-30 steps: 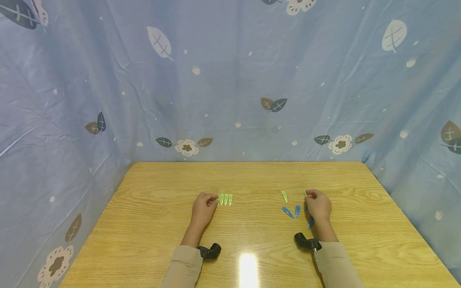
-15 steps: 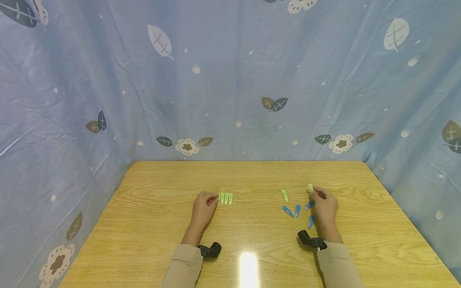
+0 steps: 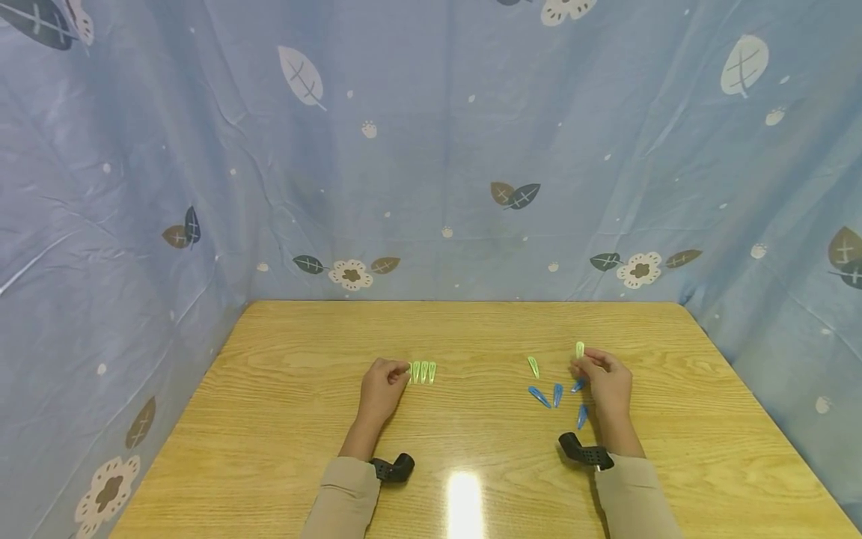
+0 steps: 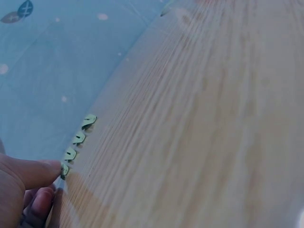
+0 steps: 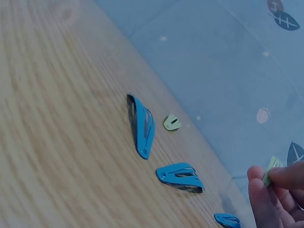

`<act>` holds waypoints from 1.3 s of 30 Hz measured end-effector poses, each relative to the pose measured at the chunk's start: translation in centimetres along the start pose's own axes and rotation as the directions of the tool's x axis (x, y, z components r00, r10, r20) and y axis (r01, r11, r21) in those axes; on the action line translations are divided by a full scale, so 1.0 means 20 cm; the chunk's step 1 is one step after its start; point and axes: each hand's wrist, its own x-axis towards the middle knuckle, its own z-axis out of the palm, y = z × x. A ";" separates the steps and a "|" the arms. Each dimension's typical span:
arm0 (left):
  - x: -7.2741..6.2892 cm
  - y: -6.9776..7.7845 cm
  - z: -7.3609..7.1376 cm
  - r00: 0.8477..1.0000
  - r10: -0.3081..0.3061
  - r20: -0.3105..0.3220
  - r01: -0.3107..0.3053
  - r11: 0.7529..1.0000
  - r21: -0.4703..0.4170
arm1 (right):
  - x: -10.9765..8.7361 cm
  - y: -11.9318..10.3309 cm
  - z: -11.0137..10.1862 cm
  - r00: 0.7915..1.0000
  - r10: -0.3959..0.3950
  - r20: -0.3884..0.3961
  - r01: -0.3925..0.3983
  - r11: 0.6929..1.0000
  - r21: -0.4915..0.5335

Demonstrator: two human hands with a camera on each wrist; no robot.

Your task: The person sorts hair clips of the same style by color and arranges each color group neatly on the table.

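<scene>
Several yellow-green snap hair clips (image 3: 424,372) lie side by side in a short row left of centre. At the row's left end, my left hand (image 3: 380,389) pinches the last clip (image 4: 64,170) between thumb and finger, covering part of it. My right hand (image 3: 609,385) holds another green hair clip (image 5: 272,167) between thumb and fingertips, raised over the table with its wide end up. Below and left of that hand lie several blue snap clips (image 3: 557,394), pointing different ways. One loose green clip (image 3: 533,366) lies beyond the blue ones, slightly tilted.
The wooden table (image 3: 471,329) ends at a blue patterned curtain (image 3: 431,150) at the back and sides. Black wrist cameras (image 3: 397,468) sit on both forearms. A bright light reflection (image 3: 465,501) shows near the front.
My right hand has lifted the green clip and moved a little right and away, uncovering blue clips beneath it. My left hand has stayed at the row.
</scene>
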 end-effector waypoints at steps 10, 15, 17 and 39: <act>0.00 0.01 0.00 1.000 0.001 -0.001 -0.001 1.000 0.001 | -0.07 -0.08 0.06 0.991 0.033 0.130 -0.019 0.994 -0.107; 0.00 0.01 0.00 1.000 0.011 -0.001 -0.011 1.000 0.006 | -0.11 -0.08 0.13 0.977 0.036 0.209 -0.011 0.993 -0.119; 0.00 0.00 0.00 1.000 0.014 0.000 -0.014 1.000 0.004 | -0.13 -0.08 0.16 0.970 0.035 0.241 -0.009 0.994 -0.110; -0.01 0.00 0.00 1.000 0.003 -0.003 -0.003 1.000 -0.001 | -0.32 -0.04 0.58 0.910 -0.002 0.415 0.018 0.999 -0.036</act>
